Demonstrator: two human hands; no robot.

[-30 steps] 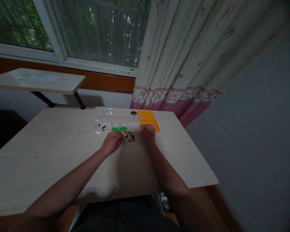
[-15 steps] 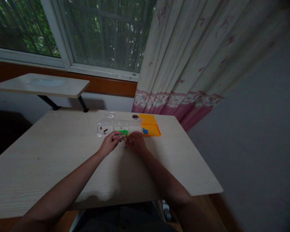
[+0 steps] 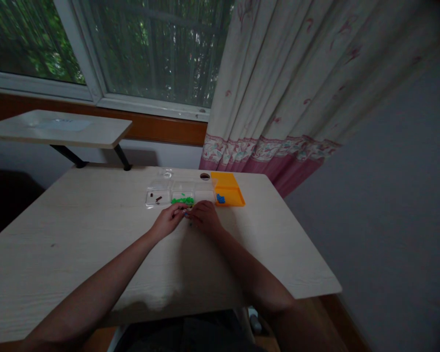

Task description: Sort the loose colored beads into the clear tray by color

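My left hand point(image 3: 168, 218) and my right hand point(image 3: 206, 217) nearly meet just in front of a clear divided box. The fingers of both are curled inward, with tiny coloured bits point(image 3: 186, 213) showing between the fingertips, too small to name. Green pieces point(image 3: 183, 200) fill the box's middle compartment, right behind my fingers. A few dark brown pieces point(image 3: 159, 199) lie in the left compartment of the clear box point(image 3: 146, 199). Blue pieces point(image 3: 220, 198) sit in an open orange case point(image 3: 232, 195) to the right. A tiny piece point(image 3: 190, 224) lies below my hands.
All of this lies on a pale wooden desk point(image 3: 95, 234). A raised shelf point(image 3: 95, 131) on black legs stands at the back left. A round hole point(image 3: 204, 176) is near the desk's back edge. Curtains point(image 3: 267, 122) hang behind, and a wall point(image 3: 370, 195) is at the right.
My fingertips have drawn a little closer together over the small pieces, and my right fingers are more curled. The view has shifted slightly; the box and case stay put.
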